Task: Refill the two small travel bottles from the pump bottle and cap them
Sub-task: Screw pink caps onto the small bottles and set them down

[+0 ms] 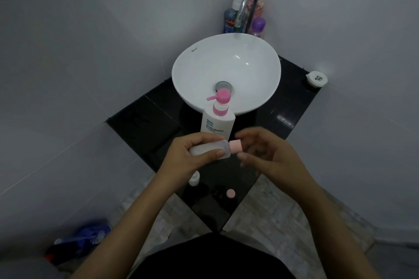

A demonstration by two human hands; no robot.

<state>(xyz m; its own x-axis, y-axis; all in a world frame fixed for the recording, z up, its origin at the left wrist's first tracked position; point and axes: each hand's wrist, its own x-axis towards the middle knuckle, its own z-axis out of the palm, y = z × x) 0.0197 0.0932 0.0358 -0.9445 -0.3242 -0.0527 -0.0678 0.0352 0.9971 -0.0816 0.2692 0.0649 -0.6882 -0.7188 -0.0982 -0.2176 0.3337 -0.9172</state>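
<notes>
My left hand grips a small clear travel bottle, held on its side with its pink cap pointing right. My right hand is at the cap, its fingers spread around it and blurred; whether they grip it I cannot tell. The white pump bottle with a pink pump head stands just behind my hands, in front of the basin. A second small bottle stands uncapped on the black counter below my left wrist. A loose pink cap lies on the counter near its front corner.
A white round basin sits on the black counter, with a chrome tap behind it. Several toiletry bottles crowd the back corner. A white round lidded container rests at the counter's right edge. A blue object lies on the floor.
</notes>
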